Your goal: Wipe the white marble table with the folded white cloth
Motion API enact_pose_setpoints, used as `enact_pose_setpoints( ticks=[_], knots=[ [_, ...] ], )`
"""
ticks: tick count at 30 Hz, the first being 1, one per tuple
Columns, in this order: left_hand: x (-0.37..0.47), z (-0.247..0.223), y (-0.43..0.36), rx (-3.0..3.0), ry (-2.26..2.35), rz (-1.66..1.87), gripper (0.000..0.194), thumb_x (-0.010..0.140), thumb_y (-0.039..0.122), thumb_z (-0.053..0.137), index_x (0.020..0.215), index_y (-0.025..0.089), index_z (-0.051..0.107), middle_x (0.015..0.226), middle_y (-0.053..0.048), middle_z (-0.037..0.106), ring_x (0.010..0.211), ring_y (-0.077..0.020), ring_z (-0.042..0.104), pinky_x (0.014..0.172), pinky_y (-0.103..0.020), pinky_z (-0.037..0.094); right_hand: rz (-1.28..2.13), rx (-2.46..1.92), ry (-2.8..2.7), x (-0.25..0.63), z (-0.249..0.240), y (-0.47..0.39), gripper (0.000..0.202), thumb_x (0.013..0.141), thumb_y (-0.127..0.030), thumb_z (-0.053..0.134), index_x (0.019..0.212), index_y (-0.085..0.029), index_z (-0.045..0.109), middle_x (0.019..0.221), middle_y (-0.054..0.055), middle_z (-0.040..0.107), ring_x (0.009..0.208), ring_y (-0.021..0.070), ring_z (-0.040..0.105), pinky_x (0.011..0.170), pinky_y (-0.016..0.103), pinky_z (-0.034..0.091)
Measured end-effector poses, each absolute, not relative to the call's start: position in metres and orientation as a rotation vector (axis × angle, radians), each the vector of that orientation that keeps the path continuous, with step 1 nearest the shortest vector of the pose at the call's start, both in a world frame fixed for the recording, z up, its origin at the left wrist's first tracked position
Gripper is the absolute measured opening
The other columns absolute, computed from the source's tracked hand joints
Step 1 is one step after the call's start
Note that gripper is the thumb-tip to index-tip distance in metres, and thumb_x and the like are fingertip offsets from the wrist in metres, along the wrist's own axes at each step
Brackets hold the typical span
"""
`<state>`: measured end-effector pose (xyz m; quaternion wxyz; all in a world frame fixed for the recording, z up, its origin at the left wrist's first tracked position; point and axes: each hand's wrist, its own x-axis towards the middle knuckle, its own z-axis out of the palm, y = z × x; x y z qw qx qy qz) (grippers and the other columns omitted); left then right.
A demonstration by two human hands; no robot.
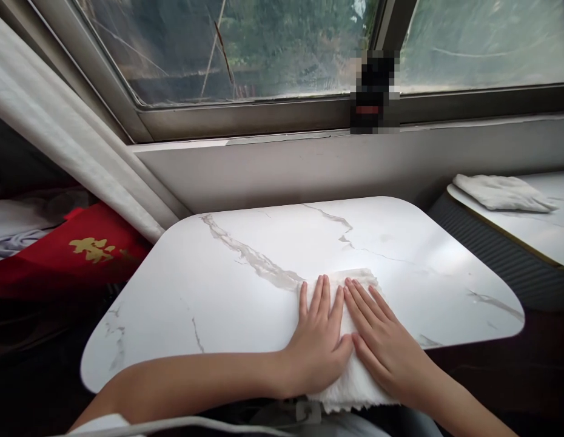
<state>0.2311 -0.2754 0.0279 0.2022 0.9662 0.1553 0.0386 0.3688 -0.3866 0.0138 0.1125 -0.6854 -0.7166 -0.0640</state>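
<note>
A white cloth [355, 382] lies flat on the white marble-patterned table [245, 309], its near end reaching the table's front edge. My left hand [321, 340] rests on the cloth's left part, palm down, with fingers stretched out. Beside it, my right hand [384, 337] also lies flat on the cloth, fingers straight and pointing away from me. The two thumbs meet or nearly meet in the middle. Much of the cloth is hidden beneath both hands.
Behind the table runs a window sill [282, 142] under a window. A second folded white cloth [504, 193] lies on a side table [550, 227] at the right. On the left are a curtain [73, 121] and a red bag [100, 249] with gold lettering.
</note>
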Motion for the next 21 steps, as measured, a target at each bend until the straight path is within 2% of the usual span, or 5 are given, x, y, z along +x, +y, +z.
enact_pose_setpoints(
  ticks=[4, 8, 10, 15, 21],
  knots=[
    [0.263, 0.023, -0.256, 2.724, 0.452, 0.123, 0.061, 0.094, 0.035, 0.027, 0.148, 0.013, 0.009, 0.153, -0.008, 0.004, 0.14, -0.0205, -0.003, 0.114, -0.049, 0.0, -0.178, -2.134, -2.035, 0.39, 0.009, -0.366, 0.067, 0.093, -0.029, 0.025, 0.146, -0.014, -0.013, 0.153, 0.011, 0.013, 0.14, 0.0241, 0.01, 0.112, 0.051, 0.023],
    [0.319, 0.015, -0.21, 2.808, 0.576, 0.256, 0.054, 0.094, 0.027, 0.02, 0.145, 0.008, 0.022, 0.152, -0.008, 0.019, 0.141, -0.0178, 0.009, 0.115, -0.044, 0.001, 0.015, -2.319, -1.915, 0.432, 0.01, -0.308, 0.058, 0.095, -0.034, 0.017, 0.148, -0.01, 0.012, 0.152, 0.012, 0.018, 0.14, 0.0234, 0.011, 0.113, 0.049, 0.019],
    [0.348, 0.013, -0.181, 2.826, 0.665, 0.308, 0.053, 0.093, 0.024, 0.02, 0.144, 0.007, 0.026, 0.151, -0.009, 0.024, 0.14, -0.0182, 0.015, 0.115, -0.044, 0.002, 0.038, -2.351, -1.89, 0.456, 0.012, -0.273, 0.058, 0.094, -0.032, 0.017, 0.146, -0.006, 0.02, 0.152, 0.013, 0.018, 0.14, 0.0231, 0.012, 0.113, 0.046, 0.016],
    [0.406, 0.011, -0.118, 2.836, 0.768, 0.34, 0.053, 0.092, 0.021, 0.021, 0.142, 0.007, 0.03, 0.15, -0.009, 0.027, 0.138, -0.0179, 0.02, 0.114, -0.044, 0.006, -0.068, -2.351, -1.823, 0.507, 0.012, -0.201, 0.057, 0.091, -0.026, 0.022, 0.144, -0.005, 0.027, 0.151, 0.013, 0.024, 0.139, 0.0216, 0.018, 0.113, 0.043, 0.014],
    [0.453, 0.007, -0.089, 2.824, 0.879, 0.422, 0.052, 0.091, 0.021, 0.022, 0.141, 0.011, 0.034, 0.148, -0.009, 0.033, 0.137, -0.0188, 0.025, 0.114, -0.043, 0.007, -0.055, -2.339, -1.757, 0.551, 0.009, -0.167, 0.057, 0.089, -0.024, 0.023, 0.143, -0.007, 0.029, 0.15, 0.011, 0.027, 0.139, 0.0195, 0.02, 0.113, 0.04, 0.014]
  ],
)
